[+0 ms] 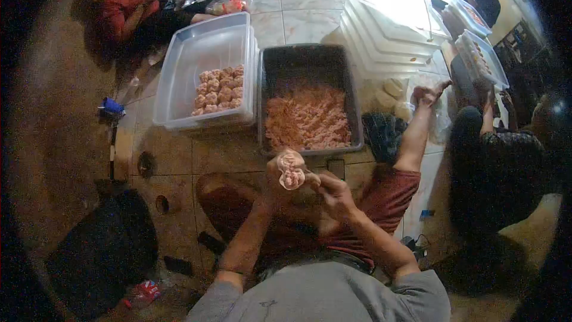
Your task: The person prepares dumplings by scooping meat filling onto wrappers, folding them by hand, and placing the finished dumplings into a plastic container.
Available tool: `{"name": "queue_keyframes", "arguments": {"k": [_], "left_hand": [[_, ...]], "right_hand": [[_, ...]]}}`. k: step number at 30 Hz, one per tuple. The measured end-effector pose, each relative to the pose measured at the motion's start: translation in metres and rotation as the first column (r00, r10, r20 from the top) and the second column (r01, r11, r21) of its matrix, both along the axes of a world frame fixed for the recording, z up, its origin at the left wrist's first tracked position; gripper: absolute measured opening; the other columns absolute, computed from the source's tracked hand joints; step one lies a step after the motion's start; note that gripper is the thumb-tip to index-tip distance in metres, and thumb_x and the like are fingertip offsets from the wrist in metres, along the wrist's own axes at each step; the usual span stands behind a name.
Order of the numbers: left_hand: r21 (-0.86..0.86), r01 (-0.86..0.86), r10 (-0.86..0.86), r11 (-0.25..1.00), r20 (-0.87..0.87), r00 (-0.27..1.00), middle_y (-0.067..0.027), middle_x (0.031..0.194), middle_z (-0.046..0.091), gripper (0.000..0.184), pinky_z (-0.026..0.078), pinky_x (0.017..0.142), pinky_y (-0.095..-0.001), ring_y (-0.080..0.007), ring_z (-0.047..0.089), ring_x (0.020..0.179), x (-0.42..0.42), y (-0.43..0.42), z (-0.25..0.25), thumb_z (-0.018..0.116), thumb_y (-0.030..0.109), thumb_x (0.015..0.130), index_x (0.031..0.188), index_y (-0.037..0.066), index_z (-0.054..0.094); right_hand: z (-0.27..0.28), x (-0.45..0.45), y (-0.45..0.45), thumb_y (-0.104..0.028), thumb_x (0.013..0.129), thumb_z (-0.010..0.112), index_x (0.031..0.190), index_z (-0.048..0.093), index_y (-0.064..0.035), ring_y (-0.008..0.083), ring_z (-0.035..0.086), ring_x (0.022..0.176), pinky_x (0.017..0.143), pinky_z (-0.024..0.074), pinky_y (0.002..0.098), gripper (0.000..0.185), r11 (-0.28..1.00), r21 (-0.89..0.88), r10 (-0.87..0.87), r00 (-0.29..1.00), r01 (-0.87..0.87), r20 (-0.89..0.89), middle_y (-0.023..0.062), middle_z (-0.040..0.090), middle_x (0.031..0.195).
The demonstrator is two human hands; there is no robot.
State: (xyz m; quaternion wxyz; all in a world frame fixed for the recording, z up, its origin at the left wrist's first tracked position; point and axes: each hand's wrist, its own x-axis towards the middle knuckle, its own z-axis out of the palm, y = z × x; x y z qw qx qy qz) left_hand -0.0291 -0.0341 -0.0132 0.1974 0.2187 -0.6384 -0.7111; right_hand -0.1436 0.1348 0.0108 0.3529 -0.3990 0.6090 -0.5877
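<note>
Left hand [274, 174] cups a wrapper [291, 168] with minced meat [292, 178] inside, just in front of the dark tub [304, 64]; right hand [335, 195] is close beside, its grip unclear. Holding the wrapper level and pressing gently should avoid tearing.

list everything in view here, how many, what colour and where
filled wrapper: one, pale with pinkish filling, left hand
dark tub: one, blackish, floor ahead
ground mixture: one mass, orange-pink, inside dark tub
clear bin: at least one, whitish, left of tub
formed pieces: over ten, pinkish, inside clear bin
pale containers: several stacked, whitish, beyond tub, right
blue object: one, blue, far left
red packet: one, red-white, lower left
other people: at least three, mostly shadowed, edges
left hand: one, bare, holding wrapper
right hand: one, bare, right of wrapper
</note>
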Motion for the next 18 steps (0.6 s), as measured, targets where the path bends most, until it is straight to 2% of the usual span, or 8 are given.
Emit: {"name": "queue_keyframes", "arguments": {"k": [1, 3, 4, 5, 7, 10, 15, 18], "left_hand": [[-0.048, -0.007, 0.007, 0.999, 0.0, 1.0, -0.0019, 0.091, 0.055, 0.036, 0.048, 0.063, -0.0255, -0.0121, 0.053, 0.073, -0.003, 0.001, 0.004, 0.053, 0.039, 0.097, 0.11, 0.005, 0.054], [-0.016, 0.001, -0.002, 1.0, -0.035, 0.999, -0.0017, 0.09, 0.054, 0.033, 0.048, 0.063, -0.0259, -0.0123, 0.053, 0.073, -0.004, 0.002, 0.012, 0.054, 0.037, 0.097, 0.108, 0.006, 0.053], [0.07, 0.026, -0.022, 0.997, -0.06, 0.998, -0.0016, 0.09, 0.054, 0.032, 0.048, 0.063, -0.0262, -0.0123, 0.052, 0.073, -0.001, -0.002, 0.015, 0.054, 0.036, 0.097, 0.107, 0.006, 0.053], [0.165, 0.047, -0.034, 0.985, -0.082, 0.996, -0.0015, 0.089, 0.053, 0.031, 0.047, 0.063, -0.0264, -0.0124, 0.052, 0.073, 0.002, -0.007, 0.017, 0.055, 0.035, 0.097, 0.106, 0.006, 0.053], [0.336, 0.121, -0.098, 0.934, -0.083, 0.992, -0.0013, 0.089, 0.052, 0.028, 0.047, 0.063, -0.0268, -0.0125, 0.051, 0.072, 0.007, -0.018, 0.011, 0.055, 0.033, 0.097, 0.104, 0.006, 0.053], [0.189, 0.1, -0.105, 0.977, 0.016, 0.994, -0.0009, 0.087, 0.051, 0.024, 0.047, 0.064, -0.0275, -0.0127, 0.05, 0.072, 0.012, -0.011, -0.007, 0.056, 0.031, 0.097, 0.102, 0.007, 0.052], [-0.349, -0.031, 0.089, 0.937, 0.153, 0.984, -0.0004, 0.086, 0.049, 0.019, 0.047, 0.064, -0.0286, -0.0131, 0.049, 0.071, 0.004, 0.0, -0.034, 0.058, 0.026, 0.098, 0.097, 0.008, 0.051], [-0.221, 0.119, -0.051, 0.968, 0.29, 0.956, -0.0016, 0.079, 0.053, 0.028, 0.048, 0.061, -0.028, -0.0129, 0.051, 0.067, 0.002, -0.042, -0.041, 0.059, 0.035, 0.095, 0.091, 0.008, 0.054]], "right_hand": [[0.025, -0.006, 0.001, 0.001, 0.094, 0.052, 0.115, 0.064, 0.0007, 0.0159, 0.061, 0.101, 0.082, 0.0511, 0.0321, 0.024, 1.0, 0.008, -0.008, 1.0, 0.008, 0.003, 0.0081, 0.064, 0.114], [0.064, -0.02, 0.0, -0.001, 0.094, 0.051, 0.113, 0.064, 0.0008, 0.0157, 0.06, 0.1, 0.083, 0.0491, 0.0306, 0.024, 0.981, 0.183, 0.021, 0.898, 0.067, -0.44, 0.0084, 0.064, 0.114], [0.05, -0.026, 0.003, -0.006, 0.095, 0.053, 0.114, 0.064, 0.0008, 0.0133, 0.059, 0.097, 0.081, 0.0485, 0.0289, 0.022, 0.99, 0.071, -0.064, 0.851, 0.119, -0.522, 0.0078, 0.065, 0.111], [0.041, -0.028, 0.006, -0.006, 0.095, 0.053, 0.114, 0.064, 0.0008, 0.0133, 0.059, 0.097, 0.081, 0.0485, 0.0289, 0.022, 0.991, 0.072, -0.062, 0.852, 0.116, -0.52, 0.0078, 0.065, 0.111], [0.026, -0.024, 0.016, -0.01, 0.096, 0.056, 0.113, 0.064, 0.0006, 0.0128, 0.057, 0.092, 0.078, 0.0483, 0.029, 0.021, 0.964, 0.226, -0.135, 0.99, 0.141, -0.04, 0.0063, 0.065, 0.103], [0.002, -0.009, 0.023, -0.013, 0.096, 0.059, 0.112, 0.064, 0.0011, 0.0137, 0.058, 0.092, 0.077, 0.0489, 0.0291, 0.022, 0.988, 0.152, -0.012, 0.986, -0.013, 0.167, 0.006, 0.066, 0.099], [0.0, 0.003, 0.013, -0.006, 0.097, 0.056, 0.113, 0.063, 0.0023, 0.0175, 0.06, 0.092, 0.079, 0.0472, 0.0275, 0.019, 0.996, -0.007, -0.086, 0.964, 0.087, -0.252, 0.0096, 0.063, 0.103], [0.033, -0.004, 0.018, 0.001, 0.088, 0.061, 0.118, 0.063, 0.0017, 0.0239, 0.061, 0.105, 0.092, 0.0479, 0.0332, 0.03, 0.966, 0.169, -0.167, 0.97, 0.197, -0.176, 0.0142, 0.064, 0.113]]}}
